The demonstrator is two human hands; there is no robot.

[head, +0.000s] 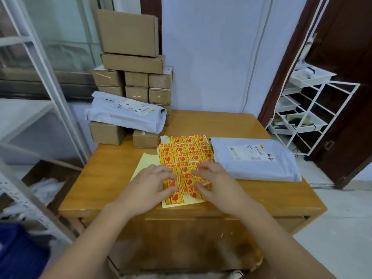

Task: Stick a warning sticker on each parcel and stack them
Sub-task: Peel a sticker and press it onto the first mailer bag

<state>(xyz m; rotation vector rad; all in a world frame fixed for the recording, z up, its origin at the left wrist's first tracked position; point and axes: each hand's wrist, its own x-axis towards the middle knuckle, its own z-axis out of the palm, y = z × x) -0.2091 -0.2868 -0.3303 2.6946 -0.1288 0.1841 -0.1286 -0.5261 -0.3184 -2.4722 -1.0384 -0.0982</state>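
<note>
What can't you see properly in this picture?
Head view only:
- Sticker sheet: near rows hidden under left hand and right hand; whether a sticker is peeled is unclear.
- Label on the right parcel: print too small.
- Blue bin: cut off by the edge.

Glossy wood table (221, 125); matt cardboard boxes (132, 63); paper sticker sheet (184, 156).

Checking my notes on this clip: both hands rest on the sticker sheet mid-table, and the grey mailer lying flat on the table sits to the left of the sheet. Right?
Not quite. The head view shows the grey mailer to the right of the sticker sheet, not the left. The rest stands: both the left hand and right hand rest on the sheet mid-table.
</note>
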